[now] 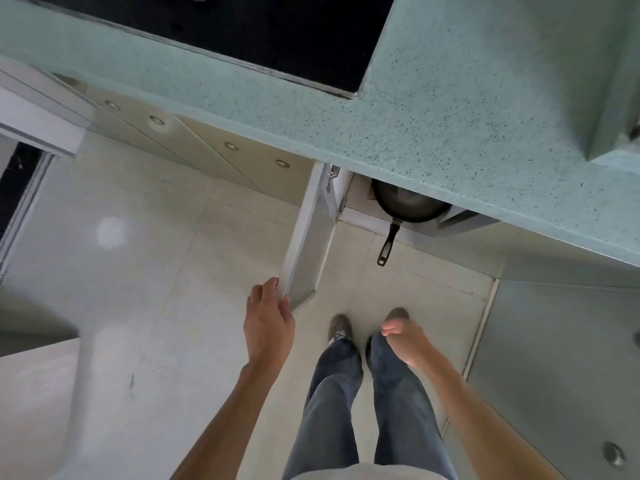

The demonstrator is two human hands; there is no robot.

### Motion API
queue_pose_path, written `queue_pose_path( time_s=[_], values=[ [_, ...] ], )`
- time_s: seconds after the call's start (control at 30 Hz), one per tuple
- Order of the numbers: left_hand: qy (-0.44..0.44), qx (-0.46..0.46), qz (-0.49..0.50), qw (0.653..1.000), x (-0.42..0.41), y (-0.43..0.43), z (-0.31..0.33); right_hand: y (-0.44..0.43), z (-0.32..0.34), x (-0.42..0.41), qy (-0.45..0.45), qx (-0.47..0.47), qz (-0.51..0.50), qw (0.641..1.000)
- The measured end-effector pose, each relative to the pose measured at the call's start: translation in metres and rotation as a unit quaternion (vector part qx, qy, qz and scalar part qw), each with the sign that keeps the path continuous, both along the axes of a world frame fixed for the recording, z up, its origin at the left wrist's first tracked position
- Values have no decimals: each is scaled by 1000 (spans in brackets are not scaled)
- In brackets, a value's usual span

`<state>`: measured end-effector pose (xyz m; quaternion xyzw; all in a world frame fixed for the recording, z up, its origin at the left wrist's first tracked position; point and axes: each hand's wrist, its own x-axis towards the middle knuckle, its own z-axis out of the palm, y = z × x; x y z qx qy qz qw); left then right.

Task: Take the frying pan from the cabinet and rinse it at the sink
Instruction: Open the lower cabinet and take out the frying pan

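A dark frying pan (405,207) sits inside the open lower cabinet, half hidden under the green speckled countertop (415,133). Its black handle (387,244) sticks out over the floor toward me. My left hand (268,320) holds the outer edge of the open white cabinet door (304,244), fingers curled around it. My right hand (405,341) hangs loosely curled above my feet, holding nothing, well short of the pan handle. No sink can be seen.
A black cooktop (259,32) is set into the counter at the top. Closed beige cabinet doors with round knobs (228,147) run to the left. A second open door (561,341) stands at the right. Pale floor tiles lie below, with my legs and shoes in the middle.
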<state>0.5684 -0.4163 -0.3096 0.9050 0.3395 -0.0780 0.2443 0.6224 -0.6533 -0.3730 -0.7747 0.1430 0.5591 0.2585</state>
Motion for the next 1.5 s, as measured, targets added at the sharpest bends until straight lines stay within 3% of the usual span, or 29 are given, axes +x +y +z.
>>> queue_pose_path(
  time_s=[0.1,0.33,0.43,0.5,0.6,0.7,0.9,1.03,1.23,1.37,1.5],
  values=[
    [-10,49,10,999,5,31,2,17,-8,-12,3,-13,12,1000],
    [-102,47,36,993,0,40,-10,44,-27,-17,-28,-9,72,997],
    [-201,89,-26,975,-13,3,-11,43,-32,-13,-61,-6,112,992],
    [-218,29,-106,970,-22,-25,-24,37,-39,-10,-89,-12,162,983],
    [-55,-84,-193,976,-29,-60,-65,23,-55,-7,-99,-28,243,965],
    [69,-123,-198,970,-28,-86,-109,11,-71,1,-94,-52,303,947],
    [227,-47,-240,943,-4,-115,-208,0,-139,20,-147,-62,367,917],
    [264,28,-305,915,27,-126,-296,-14,-213,41,-184,-88,344,917],
    [223,133,-377,889,78,-138,-411,-29,-330,73,-253,-93,282,921],
    [161,150,-358,907,120,-135,-469,-30,-394,100,-269,-84,200,938],
    [117,114,-289,943,163,-130,-506,-20,-435,140,-290,-69,34,954]
  ],
)
